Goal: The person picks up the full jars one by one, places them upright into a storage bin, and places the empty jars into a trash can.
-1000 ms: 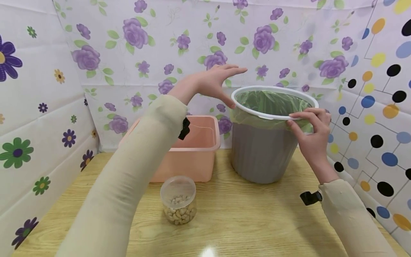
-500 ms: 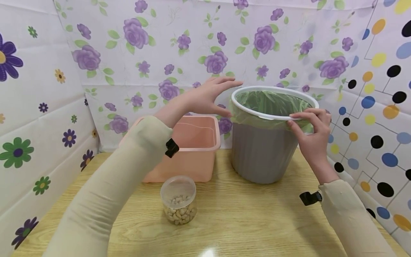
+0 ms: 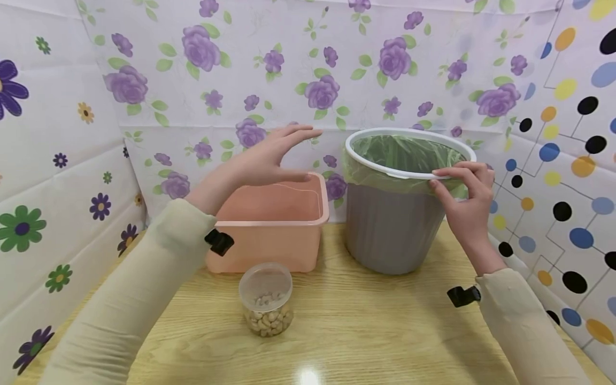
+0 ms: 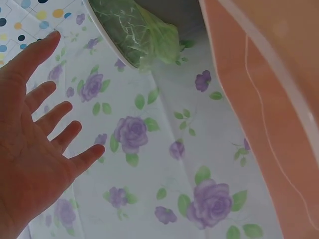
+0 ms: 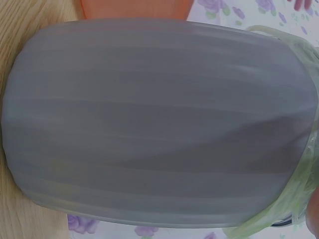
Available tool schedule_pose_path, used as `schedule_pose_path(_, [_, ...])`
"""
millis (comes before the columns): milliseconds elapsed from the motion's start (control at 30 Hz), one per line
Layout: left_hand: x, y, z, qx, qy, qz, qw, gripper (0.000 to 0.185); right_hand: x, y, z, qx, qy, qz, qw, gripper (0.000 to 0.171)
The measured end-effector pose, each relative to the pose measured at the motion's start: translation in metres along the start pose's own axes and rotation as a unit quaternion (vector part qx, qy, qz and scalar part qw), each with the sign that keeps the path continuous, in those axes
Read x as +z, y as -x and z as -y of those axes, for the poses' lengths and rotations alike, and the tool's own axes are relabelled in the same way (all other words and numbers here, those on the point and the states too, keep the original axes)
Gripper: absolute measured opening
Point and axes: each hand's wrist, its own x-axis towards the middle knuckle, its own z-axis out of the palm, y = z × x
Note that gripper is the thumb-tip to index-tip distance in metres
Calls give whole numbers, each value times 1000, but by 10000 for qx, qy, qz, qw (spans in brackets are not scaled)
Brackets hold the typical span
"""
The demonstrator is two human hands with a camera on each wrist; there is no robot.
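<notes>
Grey bin (image 3: 392,224) lined with green bag (image 3: 409,152); clear jar (image 3: 266,299) of nuts on bench (image 3: 366,331); pink tub (image 3: 274,224) beside. Right hand (image 3: 462,198) pinching bin's white rim ring (image 3: 385,170); left hand (image 3: 262,160) spread, fingers apart, above tub, holding nothing.

A wooden table (image 3: 375,331) carries a grey bin (image 3: 392,230), pink tub (image 3: 269,240) and nut jar (image 3: 267,299).

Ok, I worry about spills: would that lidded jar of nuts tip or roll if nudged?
The jar looks squat and stands upright on the table, so it probably slides rather than tips. About half full, it seems fairly light. On its side, its round wall would likely roll.
</notes>
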Motion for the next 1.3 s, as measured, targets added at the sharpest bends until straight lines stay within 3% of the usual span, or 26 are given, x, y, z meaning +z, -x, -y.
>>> schedule_pose_path(267, [8,26,16,-130,255,-324,9991,76,-1,-1,9,-8,-30,-2,10000,16])
schedule_pose_path(567, [16,59,37,-938,455,-840,9910,72,-2,-3,14,-30,-84,-54,9999,16])
schedule_pose_path(700, [20,76,47,-1119,434,-1046,9872,72,-2,-1,16,17,-66,-43,10000,15])
schedule_pose_path(933, [23,103,62,-1751,579,-1289,9744,67,-1,-1,17,-7,-129,-40,9999,16])
schedule_pose_path(1067, [26,117,69,-1818,607,-1467,9704,66,0,-1,17,-2,-157,-33,9999,16])
schedule_pose_path(1300, [40,139,87,-2005,575,-1488,9666,68,0,-1,15,-2,-92,-38,10000,16])
